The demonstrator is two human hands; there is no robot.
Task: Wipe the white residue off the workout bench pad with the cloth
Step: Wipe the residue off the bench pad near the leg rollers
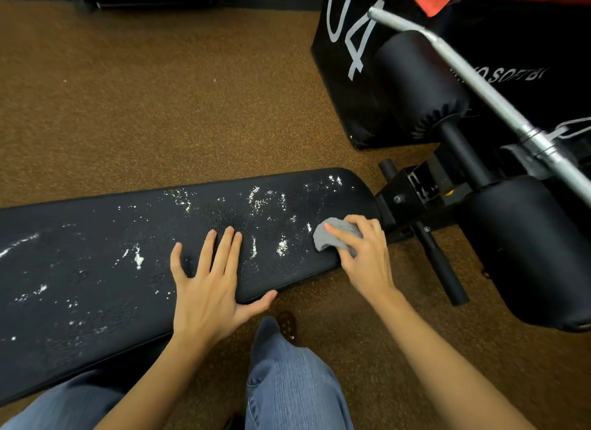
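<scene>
The black workout bench pad [96, 269] runs from the lower left to the middle right. White residue [259, 199] is scattered in flecks and smears over most of its top. My left hand [211, 288] rests flat on the pad near its front edge, fingers straight and spread. My right hand [364, 253] grips a bunched grey cloth [332, 234] and presses it on the pad's right end, close to a white smear [282, 248].
Black foam leg rollers [419, 84] and the bench frame [425, 189] stand right of the pad. A silver bar [479, 87] crosses above them. A black soft box marked 04 [348, 29] sits behind. Brown speckled floor [160, 93] lies all around. My jeans-clad legs [294, 385] are below.
</scene>
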